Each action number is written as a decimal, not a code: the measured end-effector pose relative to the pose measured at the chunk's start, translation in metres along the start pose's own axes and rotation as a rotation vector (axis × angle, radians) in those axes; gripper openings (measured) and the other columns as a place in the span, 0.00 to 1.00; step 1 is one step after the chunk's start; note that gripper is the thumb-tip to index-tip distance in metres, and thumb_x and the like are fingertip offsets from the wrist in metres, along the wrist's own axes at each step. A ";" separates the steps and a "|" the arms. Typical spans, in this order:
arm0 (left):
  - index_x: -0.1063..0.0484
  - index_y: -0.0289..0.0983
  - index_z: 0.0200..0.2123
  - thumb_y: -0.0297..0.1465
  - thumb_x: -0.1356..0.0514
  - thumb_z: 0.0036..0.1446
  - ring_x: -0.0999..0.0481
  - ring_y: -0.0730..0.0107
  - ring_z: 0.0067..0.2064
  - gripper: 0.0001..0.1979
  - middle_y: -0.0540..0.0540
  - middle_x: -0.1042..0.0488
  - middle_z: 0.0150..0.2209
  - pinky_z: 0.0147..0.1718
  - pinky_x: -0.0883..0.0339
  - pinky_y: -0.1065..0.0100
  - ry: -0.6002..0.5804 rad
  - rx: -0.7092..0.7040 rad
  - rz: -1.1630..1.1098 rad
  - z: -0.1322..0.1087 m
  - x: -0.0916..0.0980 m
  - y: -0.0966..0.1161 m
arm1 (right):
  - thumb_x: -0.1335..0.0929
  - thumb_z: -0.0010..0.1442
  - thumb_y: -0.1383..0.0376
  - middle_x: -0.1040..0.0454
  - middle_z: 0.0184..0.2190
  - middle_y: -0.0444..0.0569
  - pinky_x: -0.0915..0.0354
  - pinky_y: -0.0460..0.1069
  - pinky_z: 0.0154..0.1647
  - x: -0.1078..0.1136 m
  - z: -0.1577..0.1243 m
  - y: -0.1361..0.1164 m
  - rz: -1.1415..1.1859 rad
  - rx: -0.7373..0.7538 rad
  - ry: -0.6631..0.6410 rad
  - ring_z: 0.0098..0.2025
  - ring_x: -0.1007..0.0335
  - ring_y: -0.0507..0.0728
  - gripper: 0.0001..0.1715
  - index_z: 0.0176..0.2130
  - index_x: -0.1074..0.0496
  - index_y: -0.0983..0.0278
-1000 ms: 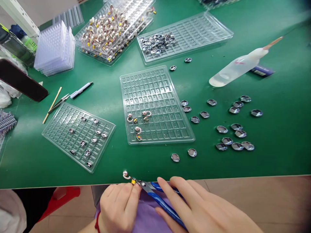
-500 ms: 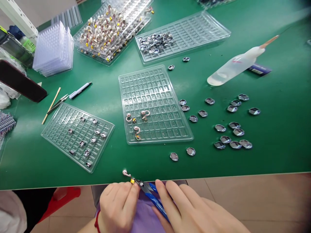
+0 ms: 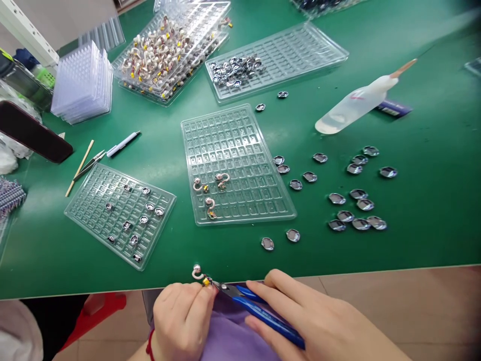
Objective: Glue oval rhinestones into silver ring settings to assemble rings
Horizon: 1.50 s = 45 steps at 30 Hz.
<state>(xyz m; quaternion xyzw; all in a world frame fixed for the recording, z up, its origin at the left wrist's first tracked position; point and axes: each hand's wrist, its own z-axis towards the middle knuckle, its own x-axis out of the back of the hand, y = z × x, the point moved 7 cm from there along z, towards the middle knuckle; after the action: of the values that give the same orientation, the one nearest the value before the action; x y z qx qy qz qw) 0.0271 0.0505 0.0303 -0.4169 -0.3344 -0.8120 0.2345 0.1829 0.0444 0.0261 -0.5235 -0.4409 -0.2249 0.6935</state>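
In the head view, my left hand (image 3: 183, 318) is closed in a pinch at the table's front edge. It grips a small wired part (image 3: 197, 272) with a round silvery end, a curled pale wire and a yellow piece; its lower end is hidden by my fingers. My right hand (image 3: 311, 318) holds blue-handled wire cutters (image 3: 268, 318), fingers on both handles. The cutter tips lie beside the yellow piece, close to my left fingertips; whether the jaws touch the part I cannot tell. Beyond my hands, a clear tray (image 3: 240, 200) carries three similar wired parts.
A smaller tray (image 3: 101, 220) with several silvery pieces lies left, near tweezers (image 3: 89, 165) and a pen (image 3: 123, 144). Loose shiny oval pieces (image 3: 361, 224) are scattered right, before a soft bottle (image 3: 351, 108). Farther back are a heaped tray (image 3: 221, 10) and a phone (image 3: 33, 131).
My right hand has shifted right along the cutters, showing more of the blue handles. My left hand keeps its pinch, and the wired part's curled end has turned slightly.
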 end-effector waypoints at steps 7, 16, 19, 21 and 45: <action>0.26 0.32 0.40 0.21 0.40 0.61 0.22 0.68 0.28 0.05 0.44 0.19 0.29 0.28 0.30 0.67 -0.007 0.005 -0.011 0.001 0.002 -0.001 | 0.40 0.67 0.63 0.26 0.35 0.52 0.27 0.45 0.27 -0.008 -0.008 0.004 0.030 -0.025 0.016 0.30 0.24 0.53 0.17 0.48 0.26 0.66; 0.26 0.33 0.38 0.21 0.40 0.61 0.23 0.68 0.27 0.04 0.45 0.20 0.29 0.27 0.31 0.67 -0.016 0.053 -0.031 0.003 0.000 -0.005 | 0.40 0.69 0.60 0.26 0.36 0.50 0.27 0.43 0.30 0.010 -0.006 0.010 0.115 -0.071 0.184 0.32 0.24 0.51 0.16 0.48 0.28 0.64; 0.25 0.33 0.38 0.21 0.38 0.60 0.24 0.68 0.27 0.04 0.45 0.20 0.28 0.27 0.32 0.67 0.016 0.046 -0.023 0.002 0.001 -0.005 | 0.40 0.69 0.55 0.27 0.39 0.51 0.28 0.47 0.27 0.029 -0.013 0.035 -0.029 -0.166 0.256 0.32 0.24 0.55 0.19 0.49 0.29 0.61; 0.25 0.32 0.39 0.21 0.38 0.60 0.24 0.68 0.27 0.05 0.45 0.21 0.28 0.27 0.32 0.67 0.027 0.033 -0.009 0.001 0.000 -0.006 | 0.41 0.68 0.53 0.27 0.41 0.54 0.29 0.51 0.27 0.046 -0.018 0.064 -0.178 -0.249 0.316 0.35 0.24 0.59 0.22 0.52 0.30 0.60; 0.24 0.38 0.37 0.31 0.41 0.63 0.26 0.66 0.30 0.06 0.46 0.24 0.31 0.28 0.29 0.67 -0.091 0.239 -0.002 0.013 0.003 -0.022 | 0.37 0.64 0.75 0.28 0.53 0.56 0.33 0.60 0.55 -0.006 0.054 -0.019 0.047 0.445 0.124 0.57 0.34 0.62 0.16 0.49 0.28 0.66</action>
<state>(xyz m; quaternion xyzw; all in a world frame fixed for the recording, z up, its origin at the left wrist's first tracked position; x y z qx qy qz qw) 0.0175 0.0749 0.0309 -0.4220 -0.4396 -0.7467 0.2666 0.1451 0.0864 0.0344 -0.3532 -0.4238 -0.1375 0.8226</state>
